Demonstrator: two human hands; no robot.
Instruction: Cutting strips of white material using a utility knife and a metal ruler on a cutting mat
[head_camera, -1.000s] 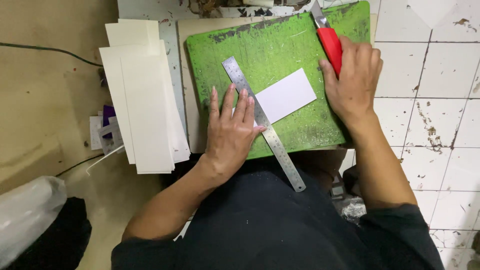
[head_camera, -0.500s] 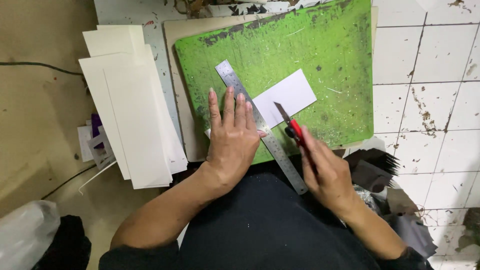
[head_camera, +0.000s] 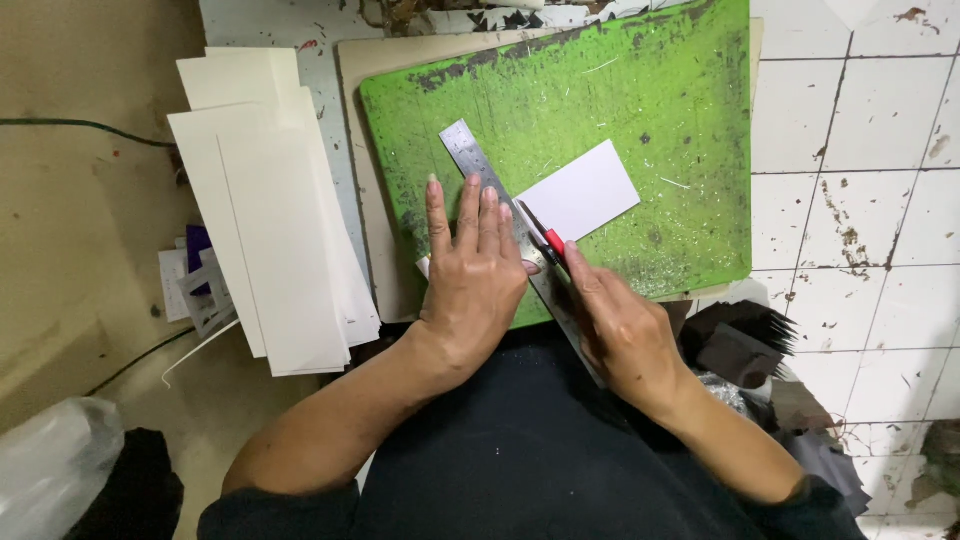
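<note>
Now the left hand lies flat, fingers spread, pinning the steel ruler; the right hand grips a red-handled craft knife, blade against the ruler's edge over the white paper rectangle on the scuffed green cutting mat; cream card sheets lie left; judging by this, cutting is under way, needing steady pressure.

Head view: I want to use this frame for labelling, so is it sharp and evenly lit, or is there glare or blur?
Head view: sharp overall, light soft and even; faint sheen on the metal ruler; left hand, right hand and red knife unblurred; white card bright, not blown out.
</note>
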